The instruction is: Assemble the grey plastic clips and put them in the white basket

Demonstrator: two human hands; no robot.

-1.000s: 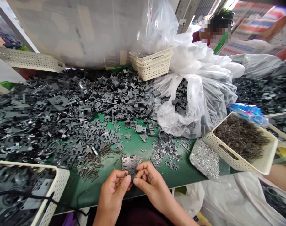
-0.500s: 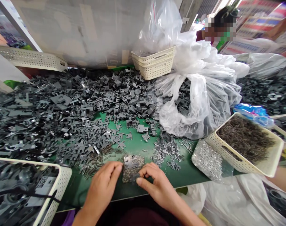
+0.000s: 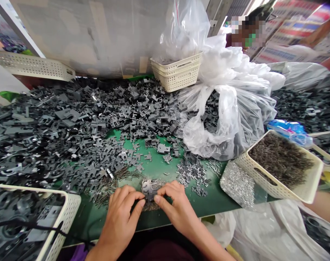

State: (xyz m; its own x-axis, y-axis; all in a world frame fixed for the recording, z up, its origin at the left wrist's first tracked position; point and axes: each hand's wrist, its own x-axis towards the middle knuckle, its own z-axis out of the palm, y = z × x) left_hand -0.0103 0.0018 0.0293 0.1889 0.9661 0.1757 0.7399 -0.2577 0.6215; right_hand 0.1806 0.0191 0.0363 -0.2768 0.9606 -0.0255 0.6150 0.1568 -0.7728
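Note:
Close to the table's front edge, a small dark grey plastic part [image 3: 150,197] is held between my two hands. My right hand [image 3: 175,203] pinches its right end between thumb and forefinger. The thumb and forefinger of my left hand [image 3: 125,212] close at its left end; the exact contact is too small to make out. Under and behind it is a small speckled block [image 3: 149,208] with grey slotted parts [image 3: 150,185] lying on top. Small brown springs [image 3: 107,190] are scattered left of the block, and a heap of little metal pieces [image 3: 192,174] lies to the right.
Grey plastic parts [image 3: 99,116] cover the back and left of the green table [image 3: 170,174]. A basket of parts [image 3: 72,206] stands front left. At right are a basket of springs [image 3: 270,181], a bag of silvery pieces [image 3: 238,185] and large plastic bags [image 3: 221,119]. A person [image 3: 249,32] is behind.
My right hand has brought the grey part up and left over the block. My left hand has come in to its left end, thumb and forefinger closing there.

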